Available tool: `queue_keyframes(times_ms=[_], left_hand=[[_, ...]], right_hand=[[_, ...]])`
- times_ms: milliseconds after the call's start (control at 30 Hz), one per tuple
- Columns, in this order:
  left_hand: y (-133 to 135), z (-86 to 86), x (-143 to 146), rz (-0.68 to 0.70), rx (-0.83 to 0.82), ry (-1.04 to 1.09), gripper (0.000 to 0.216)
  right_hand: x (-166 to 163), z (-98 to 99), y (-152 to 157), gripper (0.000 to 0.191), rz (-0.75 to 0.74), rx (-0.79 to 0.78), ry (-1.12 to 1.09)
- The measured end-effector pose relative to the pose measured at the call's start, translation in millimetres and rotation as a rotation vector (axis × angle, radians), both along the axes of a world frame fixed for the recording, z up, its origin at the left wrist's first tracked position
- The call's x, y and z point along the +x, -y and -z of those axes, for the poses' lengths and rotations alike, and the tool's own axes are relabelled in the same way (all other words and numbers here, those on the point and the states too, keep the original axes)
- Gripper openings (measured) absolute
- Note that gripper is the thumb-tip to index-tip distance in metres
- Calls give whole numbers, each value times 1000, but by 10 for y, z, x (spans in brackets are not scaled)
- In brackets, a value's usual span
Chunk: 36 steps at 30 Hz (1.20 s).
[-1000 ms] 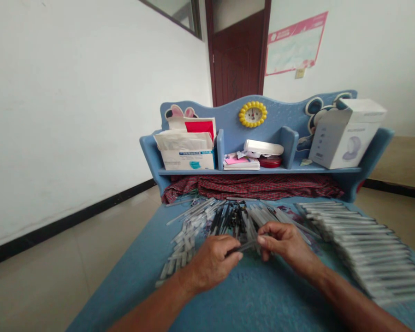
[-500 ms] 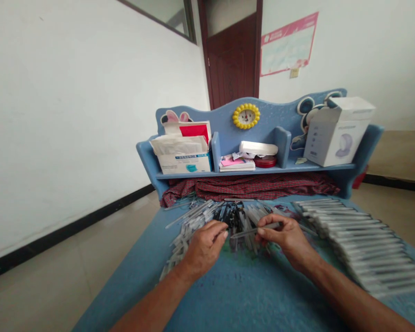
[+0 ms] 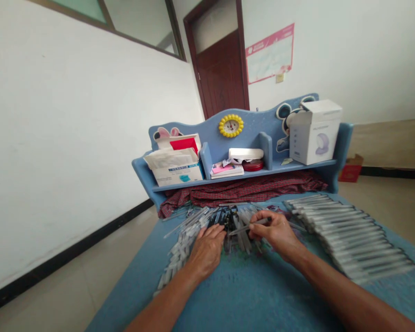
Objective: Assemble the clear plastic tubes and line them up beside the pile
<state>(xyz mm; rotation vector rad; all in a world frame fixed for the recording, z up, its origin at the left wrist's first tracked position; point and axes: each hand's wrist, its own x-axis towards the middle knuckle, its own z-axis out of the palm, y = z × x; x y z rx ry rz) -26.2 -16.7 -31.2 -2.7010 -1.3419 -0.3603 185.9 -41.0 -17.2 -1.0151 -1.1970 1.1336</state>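
Okay, right hand point(image 3: 276, 236) had thumb and fingers clamped on one slim pen point(image 3: 240, 229), translucent barrel, roughly mid-length. Tapered end pointed toward the left hand point(image 3: 207, 251), dark end stuck up past the right fingers. Pen sat above the pile, slightly sloped. Left fingers lay extended, a bit apart, over black pen pieces point(image 3: 215, 218); undersides hidden, couldn't tell if anything was caught there.

Handling guess: very light, stiff plastic, smooth, so liable to roll or slide under dry fingertips. Not really fragile, though a thin wall might have cracked if bent hard. Best hold looked like mid-barrel, light thumb-to-fingertip pinch; taper offered less grip.

Further out: loose translucent barrels point(image 3: 245, 241) between the hands, short translucent pieces point(image 3: 178, 256) beside the left forearm, neat pen stack point(image 3: 352, 240) right of the right hand. All on the blue bench point(image 3: 249, 299), plaid cloth point(image 3: 235, 194) behind.
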Motion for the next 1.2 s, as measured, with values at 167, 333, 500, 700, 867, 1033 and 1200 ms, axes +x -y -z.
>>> queue_keyframes(times_ms=[167,333,500,700,867,1033,1200], left_hand=[[48,-23,13,60,129,-58,32],[108,-77,59,83,197,-126,24],[116,-112,64,41,60,-34,22],[79,-202,-14,7,-119,346,19],[64,-210,-44,-21,-299,581,19],[75,-139,-35,-63,-510,721,23],[91,-133,0,-82,-544,816,25]], right_hand=[[24,36,-74,11,8,31,-40],[32,-14,-72,9,12,41,-53],[41,-42,-48,9,4,34,-54],[59,-47,-24,11,-7,-5,-62],[56,-67,22,15,-32,-19,-100],[49,-82,59,15,-54,-15,-133],[36,-93,75,18,-61,-28,-144]])
